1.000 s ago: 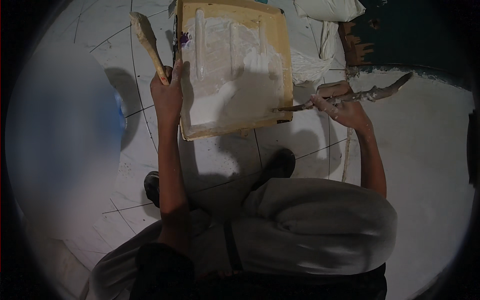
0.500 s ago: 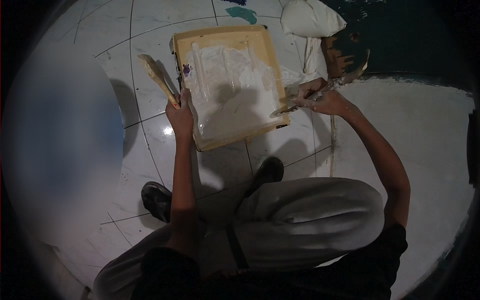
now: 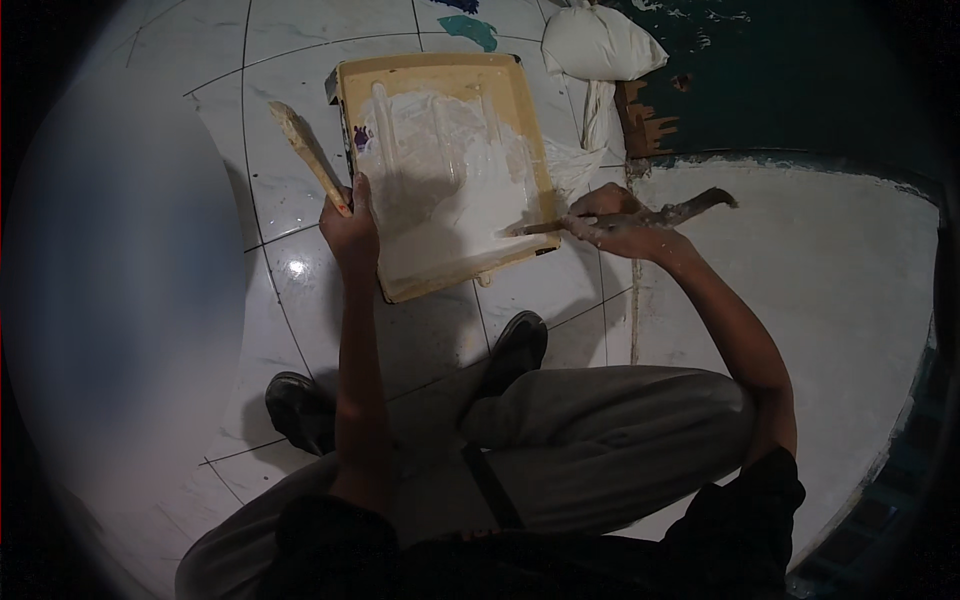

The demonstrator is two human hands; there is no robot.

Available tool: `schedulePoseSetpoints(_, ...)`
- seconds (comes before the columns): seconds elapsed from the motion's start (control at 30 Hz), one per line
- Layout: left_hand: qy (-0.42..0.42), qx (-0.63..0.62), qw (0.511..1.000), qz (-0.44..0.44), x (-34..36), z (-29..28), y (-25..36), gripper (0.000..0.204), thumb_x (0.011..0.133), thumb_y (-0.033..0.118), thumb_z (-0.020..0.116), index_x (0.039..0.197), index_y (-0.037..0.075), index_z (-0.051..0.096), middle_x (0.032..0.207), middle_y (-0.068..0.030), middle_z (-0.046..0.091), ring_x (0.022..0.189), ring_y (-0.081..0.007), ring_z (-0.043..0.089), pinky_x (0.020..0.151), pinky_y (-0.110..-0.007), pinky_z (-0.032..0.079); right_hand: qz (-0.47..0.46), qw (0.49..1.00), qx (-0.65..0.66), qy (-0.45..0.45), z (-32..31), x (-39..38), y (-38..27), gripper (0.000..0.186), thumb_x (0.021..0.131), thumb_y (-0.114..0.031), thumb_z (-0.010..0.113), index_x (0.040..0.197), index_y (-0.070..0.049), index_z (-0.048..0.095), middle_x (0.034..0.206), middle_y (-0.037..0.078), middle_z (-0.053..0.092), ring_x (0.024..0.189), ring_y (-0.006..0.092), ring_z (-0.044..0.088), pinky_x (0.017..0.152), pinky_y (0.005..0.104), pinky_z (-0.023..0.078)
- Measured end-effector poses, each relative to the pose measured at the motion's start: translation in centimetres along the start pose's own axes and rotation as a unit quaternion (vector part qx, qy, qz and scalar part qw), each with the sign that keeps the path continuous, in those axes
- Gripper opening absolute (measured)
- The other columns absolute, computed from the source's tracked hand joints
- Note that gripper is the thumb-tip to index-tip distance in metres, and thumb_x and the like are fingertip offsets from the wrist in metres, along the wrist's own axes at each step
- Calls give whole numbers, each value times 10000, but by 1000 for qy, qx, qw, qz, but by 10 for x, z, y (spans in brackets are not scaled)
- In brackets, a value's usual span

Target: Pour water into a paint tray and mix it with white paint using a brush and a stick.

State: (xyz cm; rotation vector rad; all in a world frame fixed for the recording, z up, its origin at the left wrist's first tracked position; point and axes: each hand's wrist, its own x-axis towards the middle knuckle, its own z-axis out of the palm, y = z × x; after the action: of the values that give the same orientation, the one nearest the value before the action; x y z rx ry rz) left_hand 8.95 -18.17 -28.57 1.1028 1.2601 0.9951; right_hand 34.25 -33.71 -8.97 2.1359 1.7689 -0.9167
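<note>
A shallow yellow paint tray [image 3: 440, 70] lies in front of me, its ridged bed coated with white paint [image 3: 455, 215]. My left hand [image 3: 350, 235] is closed around the handle of a paintbrush [image 3: 308, 150], its bristle end pointing up and left, and rests against the tray's left edge. At the tray's lower right corner, my right hand [image 3: 618, 222] grips a paint-spattered stick-like tool [image 3: 695, 208]. One end of that tool dips into the white paint; the other, bent end sticks out to the right. White smears mark the right fingers.
A tied white plastic bag [image 3: 605, 45] sits beyond the tray to the right. A pale panel [image 3: 770, 270] spreads at the right, with a dark green surface [image 3: 780, 90] behind it. My shoes [image 3: 300, 405] stand on white floor tiles. The left side is a large blur.
The right hand's tool has swung to lie more level, its tip shifting left in the paint. The whole view has shifted slightly. My left hand keeps the brush at the tray's edge.
</note>
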Motion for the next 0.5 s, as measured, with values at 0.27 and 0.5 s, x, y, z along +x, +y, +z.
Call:
schedulePoseSetpoints(0.27, -15, -10, 999, -31, -2, 3, 4, 370, 912, 254, 640, 680, 42, 444, 603, 28, 367, 575, -76, 326, 517, -267, 310, -3, 997, -47, -62, -7, 7, -22, 456, 940, -414, 483, 915, 2, 670, 740, 153, 625, 705, 253, 604, 732, 369, 495)
schedulePoseSetpoints(0.5, 8, 35, 999, -14, -3, 5, 2, 393, 899, 260, 655, 665, 36, 432, 572, 8, 360, 531, -84, 323, 490, -285, 316, -104, 984, -96, 105, -13, -2, 10, 364, 905, -344, 579, 873, 2, 684, 733, 162, 647, 678, 259, 623, 717, 380, 501)
